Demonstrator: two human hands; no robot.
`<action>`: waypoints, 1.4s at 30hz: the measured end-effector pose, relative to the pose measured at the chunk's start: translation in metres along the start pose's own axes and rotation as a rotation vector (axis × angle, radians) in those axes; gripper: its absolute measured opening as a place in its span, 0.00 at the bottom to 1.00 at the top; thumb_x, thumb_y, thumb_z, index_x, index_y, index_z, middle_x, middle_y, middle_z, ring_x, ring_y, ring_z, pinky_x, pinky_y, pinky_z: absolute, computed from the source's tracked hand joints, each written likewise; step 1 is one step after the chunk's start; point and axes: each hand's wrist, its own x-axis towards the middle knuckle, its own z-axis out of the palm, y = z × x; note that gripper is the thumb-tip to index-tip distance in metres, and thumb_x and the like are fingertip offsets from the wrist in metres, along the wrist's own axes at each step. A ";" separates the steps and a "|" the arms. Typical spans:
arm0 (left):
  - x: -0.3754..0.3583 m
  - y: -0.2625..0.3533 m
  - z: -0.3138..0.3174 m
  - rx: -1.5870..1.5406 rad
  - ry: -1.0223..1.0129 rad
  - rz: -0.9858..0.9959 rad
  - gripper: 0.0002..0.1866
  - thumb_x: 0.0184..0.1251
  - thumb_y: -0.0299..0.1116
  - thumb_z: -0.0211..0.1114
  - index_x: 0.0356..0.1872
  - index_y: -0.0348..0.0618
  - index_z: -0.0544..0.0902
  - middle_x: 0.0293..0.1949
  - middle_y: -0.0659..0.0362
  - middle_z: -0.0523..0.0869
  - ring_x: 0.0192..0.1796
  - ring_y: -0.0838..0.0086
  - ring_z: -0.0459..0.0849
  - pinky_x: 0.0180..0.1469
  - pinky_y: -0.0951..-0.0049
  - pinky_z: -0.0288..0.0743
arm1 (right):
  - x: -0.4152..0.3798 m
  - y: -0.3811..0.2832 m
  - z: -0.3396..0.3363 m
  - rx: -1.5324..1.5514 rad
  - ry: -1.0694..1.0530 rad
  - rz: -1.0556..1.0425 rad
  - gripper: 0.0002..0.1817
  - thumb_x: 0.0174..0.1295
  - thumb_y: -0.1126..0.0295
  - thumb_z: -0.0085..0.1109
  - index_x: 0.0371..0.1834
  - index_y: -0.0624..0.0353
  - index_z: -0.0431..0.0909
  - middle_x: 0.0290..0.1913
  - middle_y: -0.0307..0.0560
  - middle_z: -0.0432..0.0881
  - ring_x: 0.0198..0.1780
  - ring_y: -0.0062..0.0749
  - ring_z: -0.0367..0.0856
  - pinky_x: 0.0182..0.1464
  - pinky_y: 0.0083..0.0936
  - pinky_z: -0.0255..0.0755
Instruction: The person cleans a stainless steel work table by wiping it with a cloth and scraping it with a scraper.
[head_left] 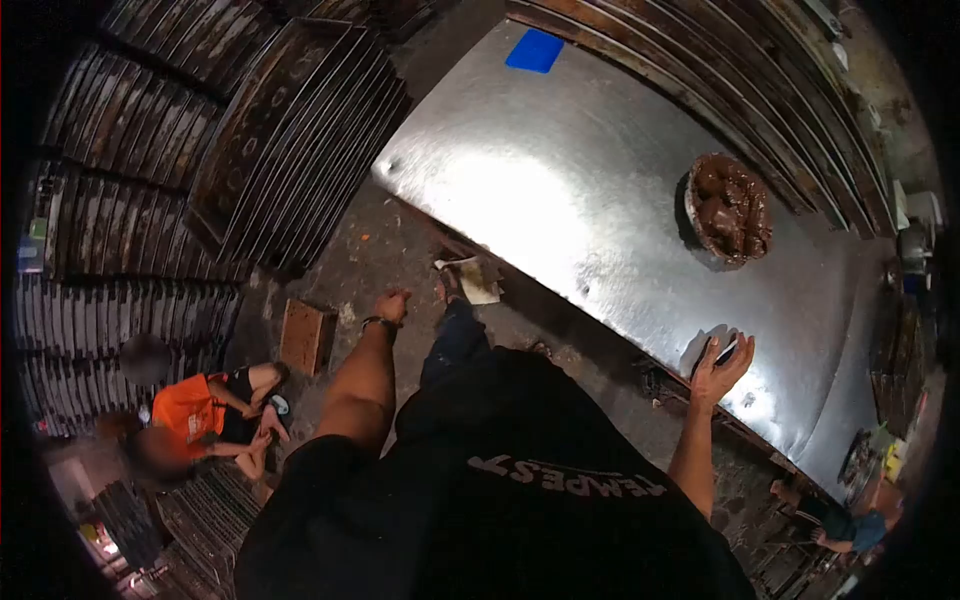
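Observation:
My left hand [393, 306], with a dark band at the wrist, hangs over the floor left of the metal table [640, 200]. Its fingers are loosely curled, with nothing visible in them. Over the table's near edge, my right hand [718, 372] has its fingers around a small dark object [729, 350], too small to name. Beyond this hand, a round bowl [690, 205] of glossy brown paste [733, 210] rests on the table. A flat blue piece [535, 50] lies at the table's far end.
Stacked dark trays [290, 140] fill the left side, and long trays [700, 60] line the table's far side. A brown box [307, 336] stands on the floor. One person in orange [190, 408] sits at the lower left; another person [840, 525] is at the lower right.

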 end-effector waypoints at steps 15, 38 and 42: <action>0.101 -0.046 0.045 -0.737 -1.533 -0.201 0.17 0.68 0.42 0.49 0.48 0.40 0.75 0.38 0.57 0.79 0.39 0.66 0.78 0.39 0.60 0.75 | -0.004 0.019 -0.007 0.038 0.088 -0.033 0.26 0.50 0.63 0.66 0.51 0.63 0.73 0.60 0.60 0.69 0.63 0.55 0.64 0.64 0.44 0.56; -0.262 0.168 0.122 -0.231 -1.132 0.525 0.16 0.70 0.36 0.55 0.52 0.35 0.75 0.38 0.56 0.81 0.35 0.77 0.77 0.39 0.76 0.74 | 0.053 0.064 -0.021 -0.547 -0.094 0.557 0.41 0.56 0.44 0.53 0.64 0.65 0.63 0.67 0.63 0.60 0.67 0.56 0.56 0.64 0.48 0.55; -0.258 0.193 0.143 -0.236 -1.241 0.478 0.16 0.71 0.37 0.54 0.52 0.36 0.75 0.40 0.56 0.80 0.38 0.76 0.78 0.41 0.77 0.73 | 0.023 -0.006 0.001 -0.388 -0.231 0.307 0.35 0.55 0.49 0.57 0.61 0.64 0.68 0.65 0.61 0.63 0.65 0.55 0.59 0.64 0.46 0.56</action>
